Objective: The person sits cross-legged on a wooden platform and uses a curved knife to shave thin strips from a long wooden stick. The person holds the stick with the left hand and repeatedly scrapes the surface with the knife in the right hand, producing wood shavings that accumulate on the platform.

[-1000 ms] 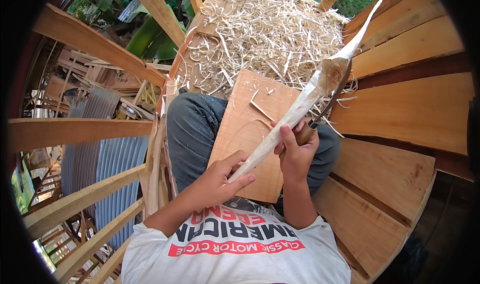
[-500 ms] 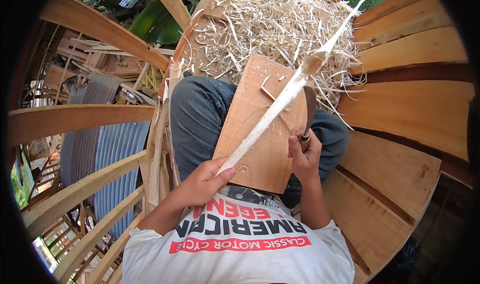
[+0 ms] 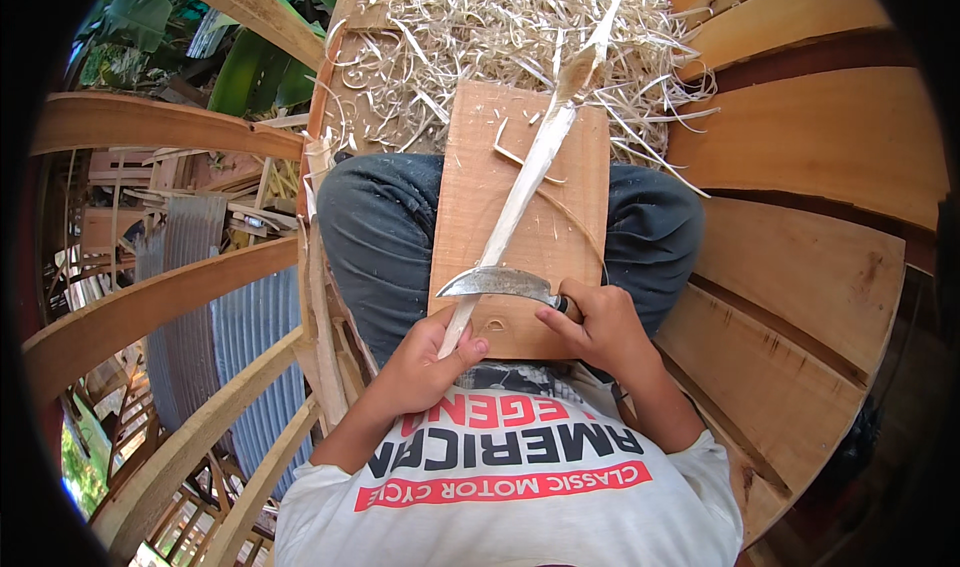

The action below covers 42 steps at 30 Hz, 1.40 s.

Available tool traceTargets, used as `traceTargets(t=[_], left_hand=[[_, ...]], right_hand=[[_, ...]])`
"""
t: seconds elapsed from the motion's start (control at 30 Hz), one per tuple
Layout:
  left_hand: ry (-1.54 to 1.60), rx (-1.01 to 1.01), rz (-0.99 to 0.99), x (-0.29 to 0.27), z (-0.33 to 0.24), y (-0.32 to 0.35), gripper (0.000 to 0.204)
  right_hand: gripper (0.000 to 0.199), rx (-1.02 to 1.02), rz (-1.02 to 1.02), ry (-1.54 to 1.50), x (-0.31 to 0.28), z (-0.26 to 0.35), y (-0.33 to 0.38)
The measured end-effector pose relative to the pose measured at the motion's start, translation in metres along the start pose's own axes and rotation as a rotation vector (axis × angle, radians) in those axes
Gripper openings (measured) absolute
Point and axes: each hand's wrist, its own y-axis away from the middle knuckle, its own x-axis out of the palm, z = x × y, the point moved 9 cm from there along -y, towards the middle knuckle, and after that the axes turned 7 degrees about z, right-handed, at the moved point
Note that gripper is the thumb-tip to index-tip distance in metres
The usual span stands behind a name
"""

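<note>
My left hand is closed round the near end of a long pale peeled stick. The stick slants away to the far right, with a brownish knot partway along and a thin far end over the shavings. In my right hand is the handle of a curved knife. Its blade points left and lies across the stick just beyond my left hand. Beneath both is a flat wooden board on my lap, with a thin curled shaving and small chips on it.
A thick heap of pale wood shavings covers the floor beyond my knees. Wooden planks form a wall on the right. On the left are wooden rails, and past them corrugated metal sheets and piled scrap wood.
My right hand has brought the knife toward me and left, from beside the knot to the stick's near part. The stick's far end has swung left; the whole view has shifted slightly.
</note>
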Motion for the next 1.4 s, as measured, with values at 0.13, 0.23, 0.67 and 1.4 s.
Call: traceTargets(t=[0.13,0.23,0.67,1.4], left_hand=[[-0.081,0.037,-0.018,-0.007,0.001,0.007,0.024],[0.03,-0.057,-0.024,-0.008,0.015,0.011,0.02],[0.32,-0.171,0.054,0.002,0.026,0.012,0.018],[0.809,-0.332,0.138,0.022,0.039,0.025,0.03]], right_hand=[[0.05,0.011,-0.124,0.208,-0.001,-0.005,-0.012],[0.051,0.031,-0.182,0.271,-0.005,-0.006,-0.018],[0.057,0.095,-0.362,0.36,-0.034,-0.02,-0.03],[0.062,0.086,-0.197,0.386,-0.008,-0.011,-0.018]])
